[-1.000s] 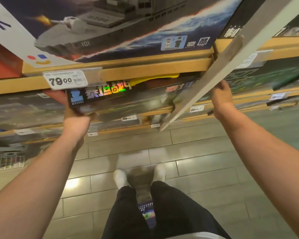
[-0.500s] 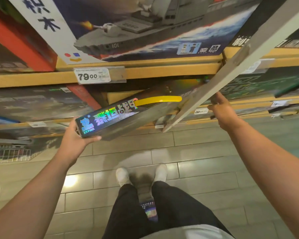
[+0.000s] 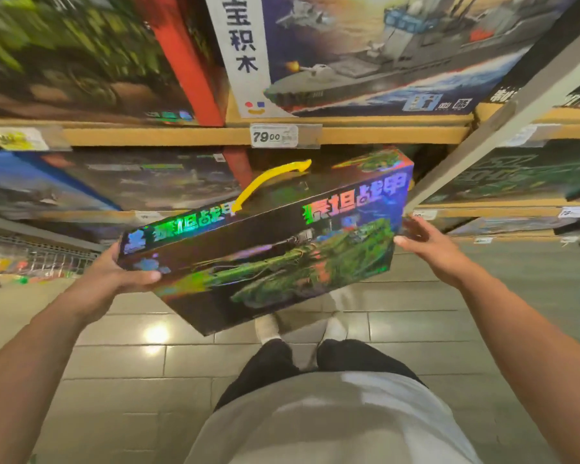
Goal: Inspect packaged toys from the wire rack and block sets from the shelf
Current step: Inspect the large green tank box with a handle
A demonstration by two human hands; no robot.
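Hands apart: left hand gripping tilted block set, right hand open-fingered beside it.

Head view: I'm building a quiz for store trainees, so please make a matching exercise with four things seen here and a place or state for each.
Things:
1. dark holographic tank block-set box
2. curved yellow plastic handle
3. white 79.00 price tag
4. right hand

Places or states:
A. clipped to the wooden shelf edge
B. open beside the box's end
C. gripped at one end by the left hand
D. on the box's top

Pairs: 1-C, 2-D, 3-A, 4-B
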